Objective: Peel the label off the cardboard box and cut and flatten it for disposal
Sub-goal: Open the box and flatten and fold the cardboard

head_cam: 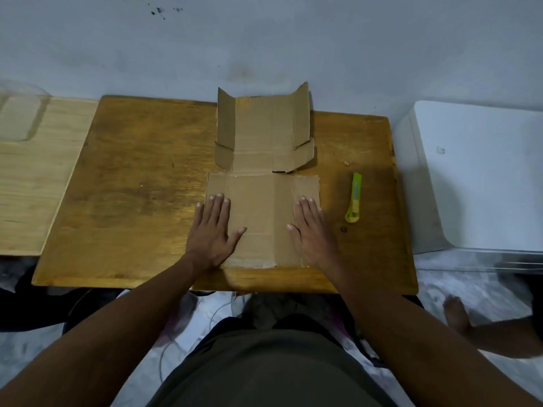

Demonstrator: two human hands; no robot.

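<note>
Cut-open cardboard box (263,183) lies mid-frame on table (132,177), left hand (213,230) and right hand (311,230) flat, fingers spread, holding nothing; press outward along creases, then flatten raised upper flaps.

A worn brown wooden table (132,177) carries an opened, mostly flattened cardboard box (261,183) at its centre and a green utility knife (354,198) lying to the right.

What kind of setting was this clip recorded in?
Probably a room in a home, not a workshop: a low wooden table pushed against a plain painted wall, and the person seems to sit on the floor, a bare foot visible beside it.
</note>
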